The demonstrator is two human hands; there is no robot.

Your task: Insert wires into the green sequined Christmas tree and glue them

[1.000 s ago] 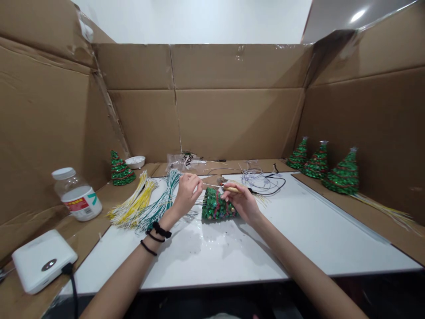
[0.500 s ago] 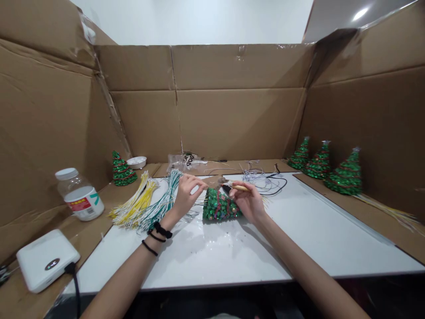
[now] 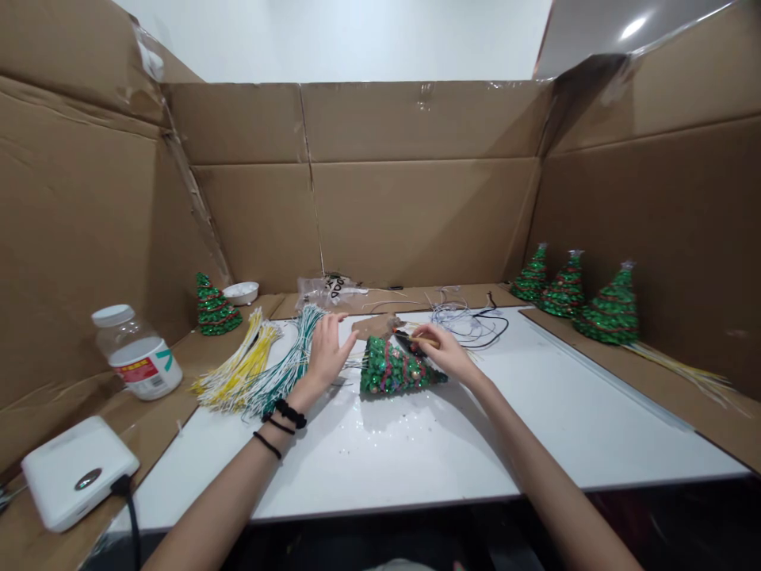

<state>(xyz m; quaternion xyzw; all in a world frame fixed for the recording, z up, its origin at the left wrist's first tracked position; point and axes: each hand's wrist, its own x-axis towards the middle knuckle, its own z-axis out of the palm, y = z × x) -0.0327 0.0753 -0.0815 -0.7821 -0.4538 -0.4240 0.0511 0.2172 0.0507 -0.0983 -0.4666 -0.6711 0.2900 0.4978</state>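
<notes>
On the white board, a green tinsel Christmas tree (image 3: 389, 371) with red garland and small baubles lies on its side, its base facing left. Just left of that base is my left hand (image 3: 326, 349), fingers apart and nothing seen in them, beside a bundle of green and white wires (image 3: 297, 349). My right hand (image 3: 445, 350) is closed on a slim tool (image 3: 426, 341) with a tan wooden handle and a dark end; its exact kind is unclear. The tool is over the tree's far side, near a brown cardboard piece (image 3: 369, 327).
Yellow and white wires (image 3: 238, 369) lie at left. Farther left stand a jar (image 3: 136, 353), a white box with a cable (image 3: 80, 473), a small tree (image 3: 215, 308) and a white bowl (image 3: 241, 293). Tangled wires (image 3: 467, 321) lie behind. Several trees (image 3: 609, 309) line the right cardboard wall.
My left hand has drawn back from the tree's base and its fingers have opened. My right hand has shifted slightly away, uncovering the tree's tip, still holding the tool.
</notes>
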